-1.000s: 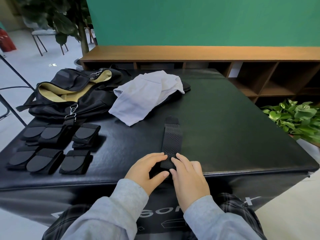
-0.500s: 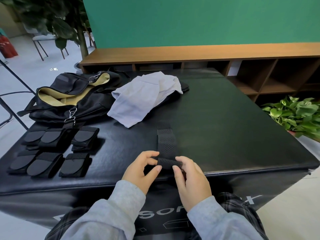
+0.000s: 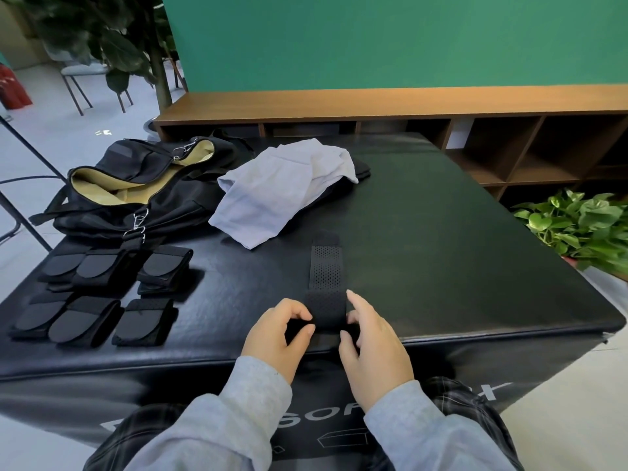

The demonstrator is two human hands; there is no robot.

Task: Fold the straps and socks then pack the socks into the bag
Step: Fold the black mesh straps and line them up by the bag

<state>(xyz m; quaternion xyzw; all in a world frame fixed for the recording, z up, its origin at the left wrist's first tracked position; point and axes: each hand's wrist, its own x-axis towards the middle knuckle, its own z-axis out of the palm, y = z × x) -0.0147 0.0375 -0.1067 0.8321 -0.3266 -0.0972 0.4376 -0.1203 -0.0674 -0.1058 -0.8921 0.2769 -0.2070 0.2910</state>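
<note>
A black perforated strap (image 3: 326,277) lies lengthwise on the black table (image 3: 458,260), its near end rolled up at the front edge. My left hand (image 3: 280,331) pinches the roll's left side; my right hand (image 3: 370,338) pinches its right side. Several folded black straps (image 3: 102,300) sit in two rows at the front left. An open black bag (image 3: 136,185) with a tan lining lies at the back left. Beside it lies a crumpled light grey cloth (image 3: 282,192) over something dark.
A low wooden shelf unit (image 3: 407,110) runs behind the table below a green wall. A leafy potted plant (image 3: 584,226) stands on the floor to the right. A chair and a tall plant stand at the far left.
Both hands went from pressing the strap's near end flat to rolling it up. The roll has grown and moved slightly away from me, so the flat part looks shorter.
</note>
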